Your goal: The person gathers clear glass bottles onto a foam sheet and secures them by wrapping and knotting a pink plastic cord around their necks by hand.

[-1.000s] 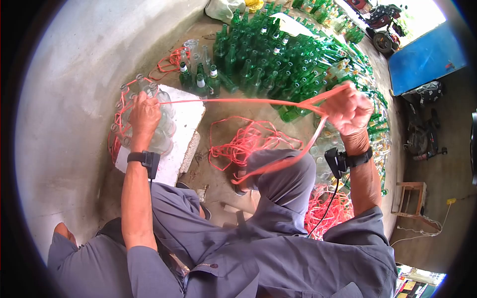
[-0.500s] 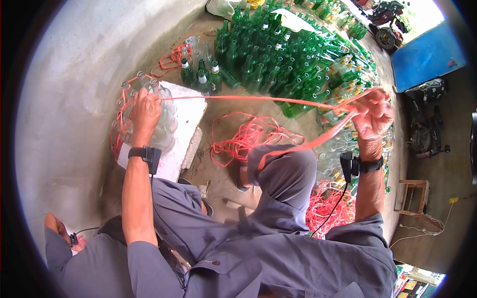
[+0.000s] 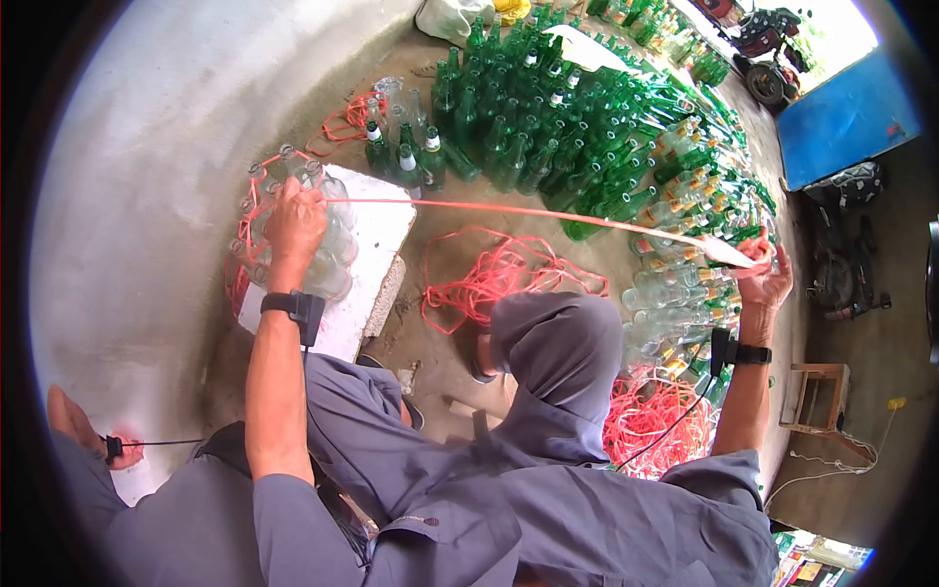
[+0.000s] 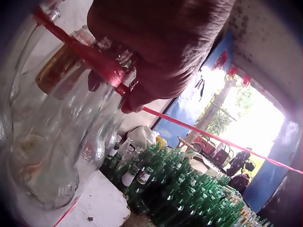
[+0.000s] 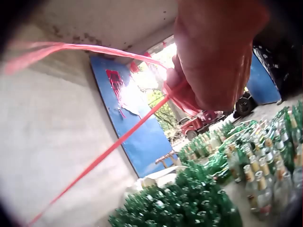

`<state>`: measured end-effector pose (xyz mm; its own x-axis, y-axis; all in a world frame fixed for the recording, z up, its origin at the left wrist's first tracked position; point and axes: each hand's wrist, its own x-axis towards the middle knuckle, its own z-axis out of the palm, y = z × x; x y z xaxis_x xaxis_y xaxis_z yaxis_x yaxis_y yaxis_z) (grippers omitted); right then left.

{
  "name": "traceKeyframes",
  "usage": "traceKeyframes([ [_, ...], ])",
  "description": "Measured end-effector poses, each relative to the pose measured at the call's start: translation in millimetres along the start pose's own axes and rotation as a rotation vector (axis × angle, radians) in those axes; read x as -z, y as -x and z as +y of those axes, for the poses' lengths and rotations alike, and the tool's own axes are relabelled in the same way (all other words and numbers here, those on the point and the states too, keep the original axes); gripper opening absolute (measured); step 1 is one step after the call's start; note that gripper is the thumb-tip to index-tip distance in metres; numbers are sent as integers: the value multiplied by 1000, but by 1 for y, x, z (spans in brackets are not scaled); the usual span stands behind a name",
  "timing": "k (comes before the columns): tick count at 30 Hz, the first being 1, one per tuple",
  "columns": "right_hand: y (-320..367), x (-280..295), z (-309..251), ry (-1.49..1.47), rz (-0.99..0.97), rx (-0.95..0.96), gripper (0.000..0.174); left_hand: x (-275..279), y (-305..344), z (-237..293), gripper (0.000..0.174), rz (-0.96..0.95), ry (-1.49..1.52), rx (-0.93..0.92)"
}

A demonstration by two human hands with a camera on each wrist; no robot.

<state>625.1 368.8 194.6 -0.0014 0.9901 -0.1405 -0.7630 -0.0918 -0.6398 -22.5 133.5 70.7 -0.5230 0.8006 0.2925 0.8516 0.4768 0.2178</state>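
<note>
Clear glass bottles [image 3: 337,243] stand in a cluster on a white slab [image 3: 377,210], with red strap [image 4: 102,66] running around their necks. My left hand [image 3: 295,225] pinches the strap at the bottle necks; the left wrist view shows its curled fingers there. From it a taut length of red strap [image 3: 509,208] crosses to my right hand [image 3: 766,278], held out far to the right. My right hand [image 5: 213,56] grips the strap, and a loose end trails from it in the right wrist view.
Many green bottles [image 3: 509,137] stand on the floor ahead. Tangled red strap [image 3: 489,279] lies near the knee, and a bigger heap [image 3: 655,426] lies by the right thigh. A wooden stool [image 3: 817,396] is at the right. Another person's hand [image 3: 127,450] shows at lower left.
My right hand has moved right and down, drawing the strap out longer and straight. The left hand has stayed at the bottle necks. At lower left, the other person's hand has come into view.
</note>
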Motion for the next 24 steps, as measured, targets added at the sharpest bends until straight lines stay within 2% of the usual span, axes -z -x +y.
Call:
traceKeyframes([
  [1, -17, 42, -12, 76, -17, -12, 55, -1, 0, -1, 13, -11, -4, -3],
  [2, -34, 80, -23, 126, -251, -31, 52, 0, 1, 0, 13, -12, -5, -3],
  [3, -33, 94, -23, -114, -220, -209, 47, 1, 1, 1, 12, -14, -12, -12],
  [5, -33, 108, -21, -164, 124, -153, 47, 0, 1, 2, 12, -17, -17, -24],
  [8, -24, 136, -20, -69, 164, -144, 50, -1, 1, 0, 11, 4, 8, -6],
  [9, -20, 137, -19, -31, 156, -162, 54, 0, 1, 0, 11, 3, 15, -18],
  [10, -11, 129, -14, -13, 236, -104, 69, 1, 2, 0, 11, 1, 23, -30],
  [11, -7, 126, -12, -12, 234, -106, 69, 3, 2, 0, 11, 2, 22, -27],
  [13, 1, 124, -11, 41, 351, -76, 72, 3, 4, 1, 11, 20, -6, -49],
  [15, 7, 132, 2, 53, 146, -150, 59, 0, 4, -5, 12, 14, -6, -73],
  [17, 10, 124, 16, 127, 103, -159, 53, 1, 2, -4, 12, 8, 16, -88],
  [18, 14, 115, 24, 78, 147, -105, 49, 0, 2, -4, 11, 4, 34, -69],
  [19, 18, 108, 27, 102, 169, -62, 50, 0, 1, -6, 11, 3, 4, -106],
  [21, 21, 103, 25, 68, 213, -29, 65, 0, 0, -8, 12, -24, -34, -115],
  [23, 18, 114, 9, 29, 176, -43, 71, -3, -3, -12, 12, -29, -40, -135],
  [24, 14, 129, -1, 3, 116, -42, 68, -8, -6, -18, 12, -44, -47, -112],
])
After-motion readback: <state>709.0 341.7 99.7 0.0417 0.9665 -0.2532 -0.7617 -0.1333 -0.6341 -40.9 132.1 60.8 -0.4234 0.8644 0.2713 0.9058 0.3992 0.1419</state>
